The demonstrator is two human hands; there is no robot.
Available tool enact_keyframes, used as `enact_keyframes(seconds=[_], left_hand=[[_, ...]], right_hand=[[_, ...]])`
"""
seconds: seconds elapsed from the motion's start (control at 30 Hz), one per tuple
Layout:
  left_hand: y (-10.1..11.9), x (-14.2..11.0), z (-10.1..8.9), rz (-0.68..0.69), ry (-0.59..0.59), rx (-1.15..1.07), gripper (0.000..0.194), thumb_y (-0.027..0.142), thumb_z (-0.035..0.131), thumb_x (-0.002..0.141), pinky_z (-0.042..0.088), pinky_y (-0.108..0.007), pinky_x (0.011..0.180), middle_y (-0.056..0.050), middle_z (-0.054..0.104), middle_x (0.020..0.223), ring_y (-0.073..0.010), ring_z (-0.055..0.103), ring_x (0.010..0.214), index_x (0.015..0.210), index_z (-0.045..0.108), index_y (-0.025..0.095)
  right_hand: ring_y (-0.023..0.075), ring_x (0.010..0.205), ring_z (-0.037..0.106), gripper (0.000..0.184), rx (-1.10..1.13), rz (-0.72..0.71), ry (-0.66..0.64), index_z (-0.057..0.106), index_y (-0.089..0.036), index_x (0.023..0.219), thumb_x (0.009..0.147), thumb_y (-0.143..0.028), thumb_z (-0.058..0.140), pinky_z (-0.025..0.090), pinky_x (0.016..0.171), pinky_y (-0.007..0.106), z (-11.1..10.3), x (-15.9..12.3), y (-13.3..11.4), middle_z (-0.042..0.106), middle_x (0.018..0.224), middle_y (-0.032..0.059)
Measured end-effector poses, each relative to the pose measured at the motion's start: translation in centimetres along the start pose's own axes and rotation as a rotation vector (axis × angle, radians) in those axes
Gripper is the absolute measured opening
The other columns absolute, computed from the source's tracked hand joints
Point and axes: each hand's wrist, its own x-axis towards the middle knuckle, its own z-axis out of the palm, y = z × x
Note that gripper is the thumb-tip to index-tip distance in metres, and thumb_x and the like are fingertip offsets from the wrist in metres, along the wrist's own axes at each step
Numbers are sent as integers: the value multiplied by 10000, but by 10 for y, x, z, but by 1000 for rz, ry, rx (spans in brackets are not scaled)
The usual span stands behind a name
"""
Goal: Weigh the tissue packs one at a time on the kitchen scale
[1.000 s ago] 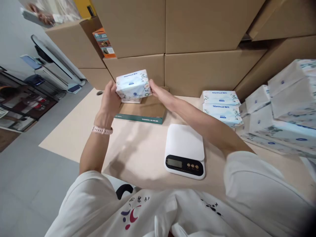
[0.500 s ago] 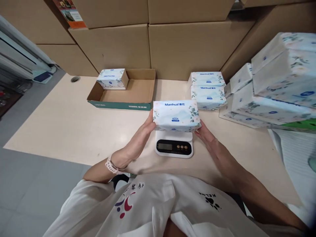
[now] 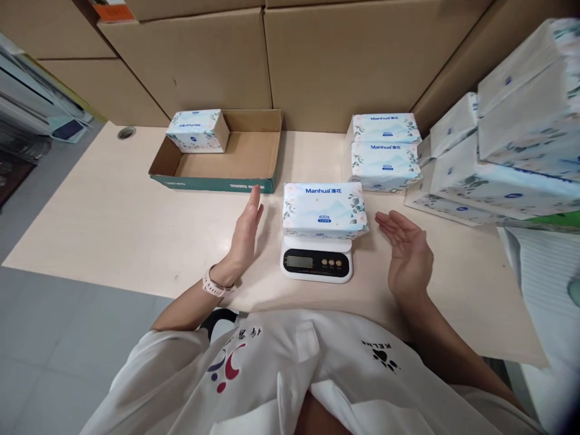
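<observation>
A white and pale-blue tissue pack printed with flowers rests on the white kitchen scale, covering most of its platform. To the left of the pack, my left hand is held upright with fingers stretched, touching nothing. On the other side my right hand stands apart from the pack, fingers extended and slightly curved, holding nothing. Behind my left hand lies a shallow cardboard tray with a green front; another tissue pack sits in its left end. The scale's display looks blank.
Two tissue packs lie one behind the other at the back right. A taller stack of tissue packs stands at the far right. Large cardboard boxes wall off the table's back edge. A round cable hole is at the back left.
Both hands brought the tissue pack from over the tray to the scale, set it down and let go. They have now moved apart to either side of it.
</observation>
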Motion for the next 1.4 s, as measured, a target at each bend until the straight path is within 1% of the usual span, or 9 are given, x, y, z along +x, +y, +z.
enact_keyframes(seconds=[0.1,0.27,0.6,0.7,1.1,1.2,1.27,1.33,1.4], left_hand=[[-5,4,2,-41,-6,-44,756,730,388,990,172,-426,1392,38,173,1795,-198,130,1689,1644,368,351],[-8,5,3,-70,-7,-47,756,731,356,987,180,-449,1388,23,197,1791,-219,145,1686,1629,401,335],[-3,4,3,-77,9,-77,745,743,365,976,159,-446,1394,38,250,1776,-215,159,1684,1597,460,343],[-2,3,4,-85,11,-72,741,745,354,975,156,-443,1394,48,247,1775,-204,165,1683,1597,457,357],[-3,3,3,-70,-31,-28,771,745,304,994,141,-450,1399,31,210,1788,-232,124,1688,1638,388,331],[-5,0,1,-50,-74,2,783,742,281,1007,109,-446,1407,48,159,1797,-225,84,1694,1672,315,329],[-6,-3,0,-18,-129,60,782,745,279,1013,52,-432,1414,85,105,1800,-220,17,1698,1689,259,353],[-5,-7,-1,-2,-208,149,760,737,289,1021,-8,-415,1416,135,52,1796,-226,-44,1696,1697,209,398],[-4,-10,0,-9,-283,223,737,730,299,1024,-44,-406,1415,180,14,1786,-242,-81,1692,1693,177,445]], right_hand=[[264,1302,697,556,5,-21,7,722,-236,1241,1018,-637,407,428,1259,579,0,-2,-1,768,1294,103],[279,1296,699,586,-16,-19,4,733,-240,1208,1015,-661,373,464,1226,583,-3,-4,-2,769,1269,107],[279,1262,715,585,9,14,-11,752,-232,1165,1015,-661,384,459,1229,592,-1,-4,-2,787,1243,106],[277,1254,718,580,27,16,-13,761,-234,1153,1014,-660,394,453,1237,587,-1,-4,-1,792,1234,102],[280,1283,702,600,16,18,-37,757,-226,1169,1024,-665,375,436,1253,586,-1,-7,-3,783,1254,104],[282,1334,672,619,-27,-2,-82,744,-231,1212,1038,-660,333,410,1274,591,-4,-8,-1,763,1310,98],[282,1418,613,612,-107,-30,-140,717,-260,1293,1048,-649,312,364,1308,585,-7,-9,2,719,1409,79],[283,1525,510,587,-208,-56,-227,611,-318,1455,1049,-639,335,313,1338,581,-9,-10,5,612,1562,47],[286,1606,395,617,-305,-85,-338,419,-386,1604,1041,-636,375,258,1358,595,-9,-13,8,462,1692,16]])
